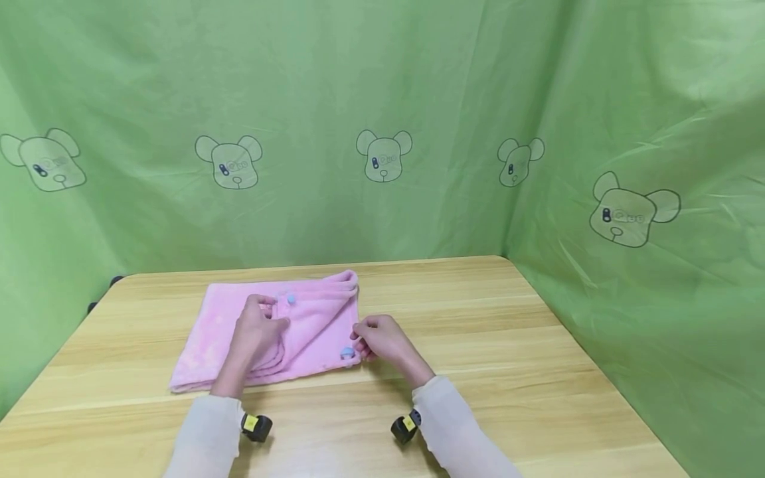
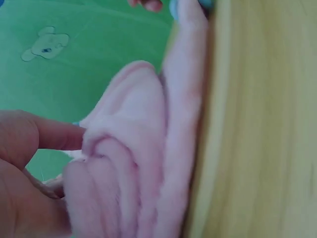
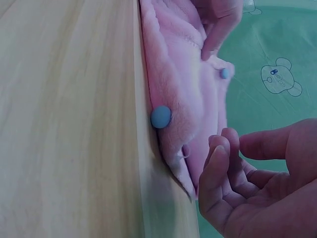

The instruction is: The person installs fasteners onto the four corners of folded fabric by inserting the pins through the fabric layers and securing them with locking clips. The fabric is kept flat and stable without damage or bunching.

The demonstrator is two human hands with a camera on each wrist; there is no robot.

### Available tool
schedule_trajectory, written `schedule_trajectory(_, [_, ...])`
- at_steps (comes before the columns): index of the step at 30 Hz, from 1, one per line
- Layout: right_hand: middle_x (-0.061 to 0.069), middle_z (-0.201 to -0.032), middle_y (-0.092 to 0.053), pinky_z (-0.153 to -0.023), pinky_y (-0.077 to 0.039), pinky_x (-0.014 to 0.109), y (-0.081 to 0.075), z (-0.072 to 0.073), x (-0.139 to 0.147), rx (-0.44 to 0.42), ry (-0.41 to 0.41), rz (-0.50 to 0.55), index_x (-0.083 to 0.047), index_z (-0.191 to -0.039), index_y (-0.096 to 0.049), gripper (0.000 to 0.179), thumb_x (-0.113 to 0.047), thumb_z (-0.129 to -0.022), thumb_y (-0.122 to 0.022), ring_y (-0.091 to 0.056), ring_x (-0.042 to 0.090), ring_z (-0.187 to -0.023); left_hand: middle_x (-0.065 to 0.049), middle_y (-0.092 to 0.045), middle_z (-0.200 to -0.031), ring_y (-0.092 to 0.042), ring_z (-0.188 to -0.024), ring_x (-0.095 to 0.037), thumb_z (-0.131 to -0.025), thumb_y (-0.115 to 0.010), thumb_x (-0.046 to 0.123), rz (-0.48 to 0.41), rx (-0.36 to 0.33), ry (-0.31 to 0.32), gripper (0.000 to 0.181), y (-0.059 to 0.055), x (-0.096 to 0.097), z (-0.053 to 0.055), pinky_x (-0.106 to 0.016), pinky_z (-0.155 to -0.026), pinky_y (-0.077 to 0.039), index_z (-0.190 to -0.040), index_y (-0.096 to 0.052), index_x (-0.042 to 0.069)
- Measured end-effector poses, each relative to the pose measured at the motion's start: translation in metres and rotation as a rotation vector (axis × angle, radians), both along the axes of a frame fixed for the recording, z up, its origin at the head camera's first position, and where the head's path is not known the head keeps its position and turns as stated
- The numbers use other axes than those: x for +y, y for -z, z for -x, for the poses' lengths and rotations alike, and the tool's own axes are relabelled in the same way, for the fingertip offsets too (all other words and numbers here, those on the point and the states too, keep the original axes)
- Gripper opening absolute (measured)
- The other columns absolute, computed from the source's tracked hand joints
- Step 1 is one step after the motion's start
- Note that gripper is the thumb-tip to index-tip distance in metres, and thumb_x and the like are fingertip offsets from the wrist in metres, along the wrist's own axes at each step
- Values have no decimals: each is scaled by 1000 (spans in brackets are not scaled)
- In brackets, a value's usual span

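Note:
A pink plush blanket point(image 1: 319, 318) lies folded in layers, with its loose flap turned over toward the left. My left hand point(image 1: 255, 328) is on the flap's folded edge, thumb and fingers pinching the layers. In the left wrist view, its finger meets the stacked folds point(image 2: 116, 163). One round blue button point(image 1: 291, 299) sits just right of that hand, and another blue button point(image 3: 161, 117) is at the near right corner. Beside this corner is my right hand point(image 1: 382, 340), its fingers loosely curled and thumb near the fingertips. Nothing shows between them. A thin pink loop point(image 3: 186, 151) sticks out near the button.
The blanket rests on a light wood-grain table point(image 1: 478, 345). Green curtains point(image 1: 311, 79) printed with bear heads hang behind and along both sides. A small black device point(image 1: 257, 427) is strapped at the left wrist, and a similar black device point(image 1: 404, 428) at the right.

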State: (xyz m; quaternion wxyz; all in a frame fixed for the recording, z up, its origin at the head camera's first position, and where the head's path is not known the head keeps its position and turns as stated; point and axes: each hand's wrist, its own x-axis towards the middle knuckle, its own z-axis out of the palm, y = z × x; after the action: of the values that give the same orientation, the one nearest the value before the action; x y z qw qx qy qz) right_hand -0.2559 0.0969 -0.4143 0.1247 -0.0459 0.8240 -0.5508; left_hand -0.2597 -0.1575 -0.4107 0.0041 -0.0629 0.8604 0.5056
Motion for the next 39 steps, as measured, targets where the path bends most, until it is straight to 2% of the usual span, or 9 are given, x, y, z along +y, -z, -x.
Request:
schedule_trajectory(6, [7,-72,-64,-58,-53,25,0,0,0,-6,-2,1,8,-98,-69,29,-16,-103,-54,-58,12,-61,-31,-50,-145,-47,-136,-46,-84,-76,8,-29,-57,142,92,-10,10,-2,-58,-120,-28,-157,-21,-1])
schedule_trajectory(8, [6,-72,-63,-58,-53,25,1,1,0,-13,-3,5,8,-99,-69,29,-16,-103,-53,-58,12,-61,-25,-64,-121,-61,-115,-40,-79,-79,5,-13,-70,201,96,-12,14,-4,-56,-111,-41,-157,-24,-1])
schedule_trajectory(10, [6,-72,-63,-58,-53,25,1,0,1,-11,-8,13,8,-99,-69,29,-16,-104,-53,-58,12,-60,-12,-62,-94,-60,-90,-27,-76,-79,2,-31,-80,267,96,-15,19,-6,-46,-94,-50,-156,-26,-2])
schedule_trajectory(12, [5,-71,-63,-57,-53,24,1,0,1,-8,-10,17,8,-99,-69,29,-16,-104,-52,-58,12,-59,-3,-58,-93,-54,-86,-19,-77,-78,6,-30,-84,304,89,-16,23,-9,-41,-87,-50,-154,-34,-1])
schedule_trajectory(14, [5,-71,-63,-56,-53,24,1,0,1,-6,-13,19,7,-98,-69,29,-16,-104,-52,-58,12,-59,-5,-61,-100,-58,-93,-21,-82,-77,13,-32,-93,323,77,-17,25,-11,-44,-91,-51,-149,-42,0])
schedule_trajectory(18, [6,-73,-64,-59,-56,27,2,1,1,-8,-25,5,6,-97,-67,29,-21,-103,-56,-60,13,-61,-17,-62,-133,-59,-121,-35,-91,-71,29,1,-83,292,50,-16,30,-14,-60,-106,-43,-134,-59,7])
schedule_trajectory(27, [12,-89,-70,-70,-59,30,3,1,1,36,-81,-11,-3,-127,-66,35,-26,-102,-60,-65,16,-75,-8,-73,-96,-65,-90,-24,-88,-76,26,18,-3,198,28,-7,41,-11,-36,-80,-51,-110,-68,12])
schedule_trajectory(32, [9,-97,-71,-79,-56,31,2,1,1,56,-112,-57,-5,-108,-72,27,-29,-100,-62,-65,18,-85,-8,-71,-92,-64,-84,-21,-82,-81,16,-5,28,186,23,-7,43,-10,-29,-73,-50,-102,-70,12])
schedule_trajectory(39, [9,-88,-71,-77,-60,38,4,-1,-2,94,-79,-19,-2,-96,-70,20,-21,-91,-74,-66,17,-76,-9,-69,-97,-63,-81,-21,-81,-80,9,-43,7,201,22,-8,46,-11,-29,-68,-52,-100,-69,11])
